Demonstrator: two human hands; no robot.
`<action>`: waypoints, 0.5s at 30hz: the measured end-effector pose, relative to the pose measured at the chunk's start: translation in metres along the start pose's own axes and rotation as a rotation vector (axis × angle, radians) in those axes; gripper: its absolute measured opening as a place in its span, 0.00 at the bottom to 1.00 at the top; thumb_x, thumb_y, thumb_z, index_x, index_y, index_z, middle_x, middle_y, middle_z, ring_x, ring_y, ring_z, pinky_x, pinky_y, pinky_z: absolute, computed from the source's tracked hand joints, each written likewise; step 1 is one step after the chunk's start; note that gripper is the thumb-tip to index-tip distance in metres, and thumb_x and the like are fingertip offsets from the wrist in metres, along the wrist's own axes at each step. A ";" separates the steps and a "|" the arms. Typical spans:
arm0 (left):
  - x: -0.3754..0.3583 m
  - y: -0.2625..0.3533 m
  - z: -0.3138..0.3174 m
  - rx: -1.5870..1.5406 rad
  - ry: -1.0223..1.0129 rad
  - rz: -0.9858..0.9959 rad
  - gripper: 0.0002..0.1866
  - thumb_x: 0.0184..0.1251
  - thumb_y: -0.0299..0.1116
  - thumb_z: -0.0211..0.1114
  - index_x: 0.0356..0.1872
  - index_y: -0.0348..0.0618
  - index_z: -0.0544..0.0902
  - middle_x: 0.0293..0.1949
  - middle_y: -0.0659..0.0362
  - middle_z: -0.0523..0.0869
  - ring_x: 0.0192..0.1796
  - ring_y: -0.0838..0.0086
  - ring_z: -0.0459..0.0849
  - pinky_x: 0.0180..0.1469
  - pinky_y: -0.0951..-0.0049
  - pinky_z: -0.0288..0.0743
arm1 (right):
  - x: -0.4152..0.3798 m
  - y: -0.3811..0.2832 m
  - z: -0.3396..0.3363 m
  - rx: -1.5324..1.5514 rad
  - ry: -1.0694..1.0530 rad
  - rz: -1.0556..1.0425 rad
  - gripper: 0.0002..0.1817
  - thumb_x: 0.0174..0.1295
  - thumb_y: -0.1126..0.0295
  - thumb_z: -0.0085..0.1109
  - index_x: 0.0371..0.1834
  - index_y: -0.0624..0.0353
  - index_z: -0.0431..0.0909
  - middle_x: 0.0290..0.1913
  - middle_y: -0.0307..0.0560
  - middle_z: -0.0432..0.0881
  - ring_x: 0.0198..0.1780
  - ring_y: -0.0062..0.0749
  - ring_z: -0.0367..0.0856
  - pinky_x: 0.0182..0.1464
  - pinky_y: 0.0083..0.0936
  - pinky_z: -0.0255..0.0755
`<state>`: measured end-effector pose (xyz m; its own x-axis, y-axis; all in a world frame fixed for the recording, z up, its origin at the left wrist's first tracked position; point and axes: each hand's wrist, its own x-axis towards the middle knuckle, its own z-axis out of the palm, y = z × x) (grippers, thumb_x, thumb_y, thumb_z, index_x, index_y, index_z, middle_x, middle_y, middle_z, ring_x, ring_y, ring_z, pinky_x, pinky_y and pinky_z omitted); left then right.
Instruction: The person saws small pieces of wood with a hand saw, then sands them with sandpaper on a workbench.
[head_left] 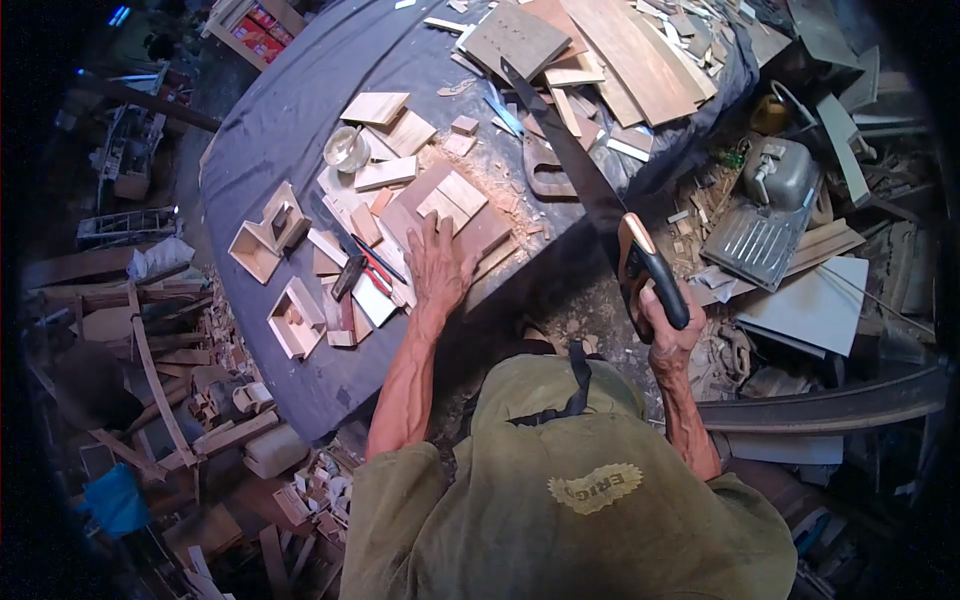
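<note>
My right hand (672,322) is wrapped round the black-and-tan handle of a handsaw (585,165). The saw's dark blade rises up and to the left, over the table's edge, with its tip near a square board (516,40). My left hand (440,268) lies with fingers stretched out on a flat brown board (490,232). Its fingertips touch pale wooden pieces (452,200) resting on that board. Left of this hand are a red-handled tool (376,272) and a hammer-like tool (347,277). A glass jar (346,149) stands above, among wood offcuts.
A dark cloth covers the table (290,120). Small open wooden boxes (256,250) sit at its left, and long planks (635,60) are stacked at the back. A grip-shaped wooden handle (548,172) lies near the edge. At right, a metal sink (765,225) rests among scraps.
</note>
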<state>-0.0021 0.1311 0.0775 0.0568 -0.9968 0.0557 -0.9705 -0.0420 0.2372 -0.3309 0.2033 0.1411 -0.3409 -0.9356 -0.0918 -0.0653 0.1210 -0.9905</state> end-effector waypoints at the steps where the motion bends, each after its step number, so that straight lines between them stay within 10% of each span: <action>1: 0.002 0.004 0.005 -0.026 0.029 0.000 0.40 0.59 0.45 0.75 0.71 0.41 0.68 0.75 0.45 0.62 0.72 0.33 0.63 0.67 0.32 0.64 | -0.001 -0.001 -0.002 0.027 -0.013 0.002 0.12 0.62 0.66 0.72 0.34 0.61 0.80 0.24 0.32 0.76 0.26 0.16 0.71 0.29 0.18 0.64; 7: 0.016 0.025 0.013 0.044 0.135 -0.119 0.42 0.58 0.50 0.74 0.70 0.41 0.69 0.76 0.47 0.61 0.77 0.39 0.59 0.68 0.23 0.56 | -0.005 0.011 -0.022 -0.033 -0.087 -0.023 0.11 0.60 0.66 0.72 0.31 0.61 0.80 0.22 0.34 0.77 0.25 0.17 0.72 0.28 0.20 0.64; 15: 0.059 -0.029 0.015 -0.106 0.108 0.193 0.34 0.64 0.47 0.70 0.63 0.34 0.73 0.64 0.39 0.73 0.66 0.40 0.71 0.69 0.49 0.66 | -0.025 0.000 -0.038 -0.020 -0.122 0.015 0.11 0.59 0.68 0.71 0.28 0.61 0.78 0.21 0.35 0.78 0.25 0.17 0.72 0.27 0.22 0.64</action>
<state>0.0257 0.0722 0.0593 -0.0972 -0.9724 0.2121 -0.9363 0.1616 0.3118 -0.3578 0.2397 0.1469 -0.2253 -0.9669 -0.1196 -0.0802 0.1407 -0.9868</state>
